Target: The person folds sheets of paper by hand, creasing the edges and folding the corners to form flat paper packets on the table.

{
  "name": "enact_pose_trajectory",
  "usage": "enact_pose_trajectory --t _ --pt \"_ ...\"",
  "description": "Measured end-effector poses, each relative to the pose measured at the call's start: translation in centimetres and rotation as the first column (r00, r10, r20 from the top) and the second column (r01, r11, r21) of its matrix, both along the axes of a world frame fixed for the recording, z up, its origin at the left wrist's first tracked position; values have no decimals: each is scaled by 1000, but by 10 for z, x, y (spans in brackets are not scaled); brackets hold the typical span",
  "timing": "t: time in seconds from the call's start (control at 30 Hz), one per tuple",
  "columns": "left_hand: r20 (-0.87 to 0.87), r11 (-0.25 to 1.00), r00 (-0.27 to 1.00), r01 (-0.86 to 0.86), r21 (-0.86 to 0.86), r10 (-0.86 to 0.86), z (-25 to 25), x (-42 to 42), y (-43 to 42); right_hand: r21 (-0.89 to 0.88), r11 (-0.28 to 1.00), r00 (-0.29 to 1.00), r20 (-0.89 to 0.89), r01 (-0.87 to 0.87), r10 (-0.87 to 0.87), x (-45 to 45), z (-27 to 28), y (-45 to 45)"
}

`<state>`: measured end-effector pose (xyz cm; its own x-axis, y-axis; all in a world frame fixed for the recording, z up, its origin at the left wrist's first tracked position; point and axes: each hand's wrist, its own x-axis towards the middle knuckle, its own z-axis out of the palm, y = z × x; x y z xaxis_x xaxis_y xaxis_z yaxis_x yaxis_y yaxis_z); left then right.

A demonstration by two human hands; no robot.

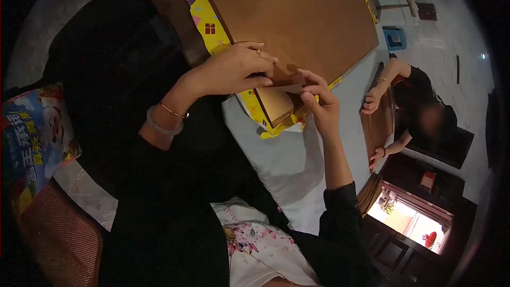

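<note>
A stack of brown cardboard-like sheets (pixel 297 16) lies on yellow printed wrapping paper (pixel 210 29), whose torn edges stick out around it. My left hand (pixel 231 69), with a bracelet at the wrist, rests over the near part of the stack, thumb and fingers closed at one end of a thin pale strip (pixel 287 89). At the strip's other end, my right hand (pixel 323 101) pinches it between thumb and fingers. The strip looks like a paper edge or film; its exact kind is unclear. Below it, a stack corner (pixel 275 107) shows layered edges.
A pale cloth-like surface (pixel 287 159) lies under the stack. Across it, another person (pixel 425 106) handles brown sheets (pixel 378 127). A blue plastic stool (pixel 394 38) stands beyond. A colourful printed bag (pixel 40 138) and a brown woven chair (pixel 66 234) are at left.
</note>
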<state>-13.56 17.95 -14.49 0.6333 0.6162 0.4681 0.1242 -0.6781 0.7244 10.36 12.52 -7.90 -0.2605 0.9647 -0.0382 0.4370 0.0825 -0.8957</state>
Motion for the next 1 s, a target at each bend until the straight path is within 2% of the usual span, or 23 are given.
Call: enact_pose_trajectory --t 0.03,0.07,0.13,0.23,0.37,0.43,0.67,0.73,0.77,0.83,0.97,1.0 --pt "15 1000 1000 -7 17 7 -1 0 0 78 996 995 82 45 -51 0 -2 -2" --pt "30 999 999 -15 33 14 -1 0 0 80 996 995 83 44 -51 -2 -2 -3" --pt "45 998 999 -31 52 28 -3 2 -1 361 931 964 261 -51 -49 -7 -4 -5" --pt "75 997 996 -49 60 44 0 4 0 434 901 962 234 25 -139 -11 -8 -7" --pt "83 997 995 -59 44 55 4 4 -1 479 876 946 255 57 -201 -9 -20 -6" --pt "74 998 995 -62 29 60 6 3 -1 422 891 956 150 170 -253 -13 -22 -5" --pt "106 996 994 -44 71 37 6 3 0 462 865 927 200 196 -317 -22 -23 -2" --pt "91 997 995 -52 64 46 7 2 -1 589 802 963 147 100 -227 -28 -17 2" --pt "76 996 995 -62 57 57 8 2 -1 588 803 963 148 99 -227 -26 -18 3" --pt "88 992 992 -101 72 94 5 5 -3 722 690 951 248 -52 -187 -20 -21 4" --pt "84 986 988 -135 95 127 5 4 -2 726 678 938 304 -117 -165 -20 -16 3" --pt "84 987 988 -134 94 126 7 3 -2 679 733 938 274 -31 -214 -20 -19 1"
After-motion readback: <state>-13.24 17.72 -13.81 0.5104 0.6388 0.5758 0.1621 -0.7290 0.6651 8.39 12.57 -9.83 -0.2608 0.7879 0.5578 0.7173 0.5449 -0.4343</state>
